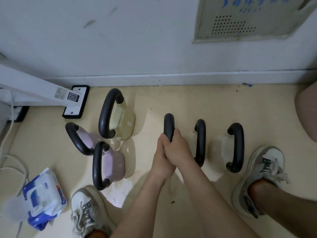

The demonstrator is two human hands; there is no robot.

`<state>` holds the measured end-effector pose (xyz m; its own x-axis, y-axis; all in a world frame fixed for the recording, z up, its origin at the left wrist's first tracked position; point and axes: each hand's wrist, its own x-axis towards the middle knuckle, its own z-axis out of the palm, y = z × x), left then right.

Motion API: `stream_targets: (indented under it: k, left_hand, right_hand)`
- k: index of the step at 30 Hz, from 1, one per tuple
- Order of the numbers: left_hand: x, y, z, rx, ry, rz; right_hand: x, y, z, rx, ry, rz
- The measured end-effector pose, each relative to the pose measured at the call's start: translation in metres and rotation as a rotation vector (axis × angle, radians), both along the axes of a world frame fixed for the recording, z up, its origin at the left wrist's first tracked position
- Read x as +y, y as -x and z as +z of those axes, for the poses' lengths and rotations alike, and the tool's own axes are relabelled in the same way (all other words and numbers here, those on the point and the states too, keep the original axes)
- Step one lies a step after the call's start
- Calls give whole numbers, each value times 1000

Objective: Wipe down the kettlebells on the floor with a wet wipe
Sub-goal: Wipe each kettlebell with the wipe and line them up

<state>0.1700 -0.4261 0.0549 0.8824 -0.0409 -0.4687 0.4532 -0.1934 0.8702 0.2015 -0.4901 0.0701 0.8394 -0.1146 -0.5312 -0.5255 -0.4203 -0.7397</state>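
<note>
1. Both my hands on one black handle (169, 125): right hand (178, 150) wrapped tight round its near end, left hand (162, 162) pressed against the right from the left, fingers curled; can't tell if left touches the handle.
2. Body of that kettlebell hidden under my hands.
3. Two pale kettlebells (217, 150) on the floor (188, 100) just right of my hands.
4. Yellow kettlebell (120, 117) and two pink ones (114, 163) left of my hands.
5. Wipes pack (42, 198) far left, near my left shoe (87, 208).

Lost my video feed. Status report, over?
Both hands, left hand and right hand, clamped on one kettlebell handle. No wipe visible in them; pack of wipes on floor. Nothing in the way.
</note>
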Motion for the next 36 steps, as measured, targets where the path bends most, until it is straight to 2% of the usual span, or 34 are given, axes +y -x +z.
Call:
stream_targets:
  k: [4,9,12,14,15,16,17,20,22,28,31,36]
  left_hand:
    - [-3,28,0,-14,-130,-32]
    - [9,70,-2,-66,-235,67]
    - [31,81,-3,-131,-323,58]
    - [43,85,5,-84,-263,149]
    - [49,85,13,-58,-214,205]
    - [56,85,22,-38,-155,242]
    - [64,83,33,-3,-103,241]
    - [94,76,62,94,-12,133]
    - [119,73,73,113,-38,107]
    - [205,75,88,234,-62,-40]
    - [239,78,78,215,-119,96]
    - [259,79,50,213,-171,356]
  right_hand:
    - [4,30,2,-3,-33,-30]
    - [14,71,0,72,-109,-103]
    - [15,81,12,173,149,84]
    - [19,87,26,37,397,190]
    - [23,89,35,-74,424,205]
    - [27,90,45,-157,367,219]
    - [30,88,53,-171,219,214]
    - [41,85,67,1,-289,184]
    - [43,86,65,44,-397,180]
    - [71,88,56,159,-471,307]
    - [89,78,49,204,-400,391]
    - [119,62,21,111,-295,389]
